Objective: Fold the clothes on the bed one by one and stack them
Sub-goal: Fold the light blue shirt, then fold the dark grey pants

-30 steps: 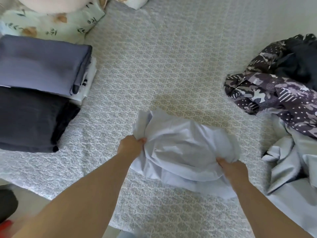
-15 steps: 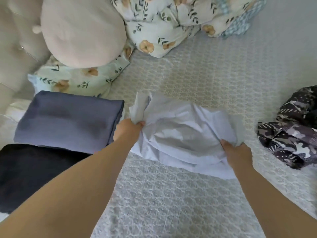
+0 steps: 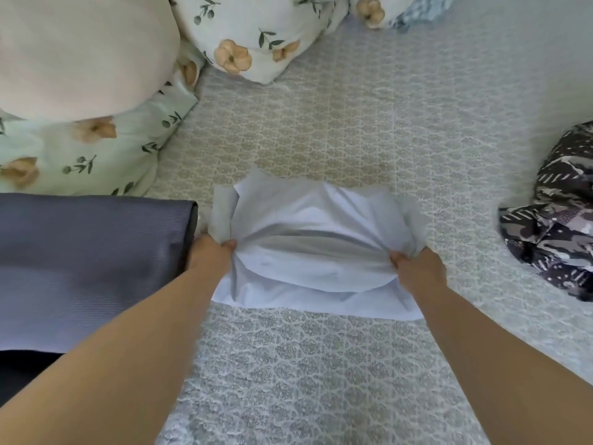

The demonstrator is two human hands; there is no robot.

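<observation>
Here, garment: a pale blue shirt (image 3: pixel 314 239), thin smooth cloth, loosely bunched into a rough rectangle, lying mid-bed.
Left hand (image 3: pixel 211 252): fingers curled, pinching the shirt's left edge.
Right hand (image 3: pixel 417 268): fingers curled, pinching its right edge.
Stack: a folded grey ribbed piece (image 3: pixel 90 264), flat and square-edged, just left of the shirt.
Bed (image 3: pixel 321 364): quilted cover, raised lattice pattern.
Far right: a crumpled dark patterned garment (image 3: pixel 555 220).
Pillows: floral cotton (image 3: pixel 256 36).

The patterned garment (image 3: pixel 552 216) is running off the right edge. The grey folded garment (image 3: pixel 93 261) and the dark one (image 3: pixel 22 374) below it are being cut off at the left, and the left forearm is covering part of both. Both hands' fingers are lying hidden under the white garment (image 3: pixel 314 239).
</observation>
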